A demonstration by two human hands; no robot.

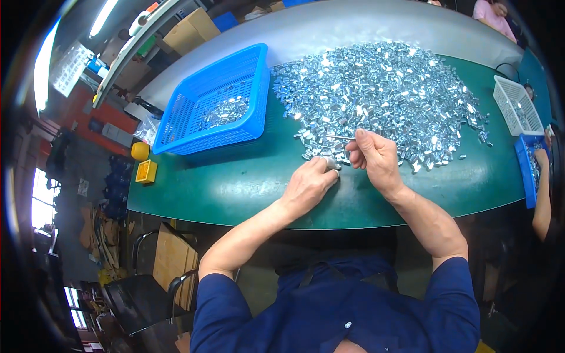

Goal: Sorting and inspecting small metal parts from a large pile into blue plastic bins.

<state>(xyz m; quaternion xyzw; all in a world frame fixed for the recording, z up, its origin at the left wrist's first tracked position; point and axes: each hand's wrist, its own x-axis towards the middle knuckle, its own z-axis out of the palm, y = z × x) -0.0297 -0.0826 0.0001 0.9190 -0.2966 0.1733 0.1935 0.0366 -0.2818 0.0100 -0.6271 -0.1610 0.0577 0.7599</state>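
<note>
Above the near part of the green table, my right hand (379,159) is closed in a pinch on a thin metal rod (340,137), which points to the left. Just left of it, my left hand (311,183) is closed low over the tabletop, fingers curled. Something pale and silvery shows at its fingertips, too small to make out. Beyond both hands spreads a wide heap of small shiny metal pieces (376,88); its near edge reaches my fingers.
A blue perforated basket (259,94) with some metal pieces stands left on the green table (235,188). Beside it are a small yellow box (146,172) and a yellow round thing (140,151). At right are a white basket (512,106), a blue tray (525,176) and another person's hand (541,157).
</note>
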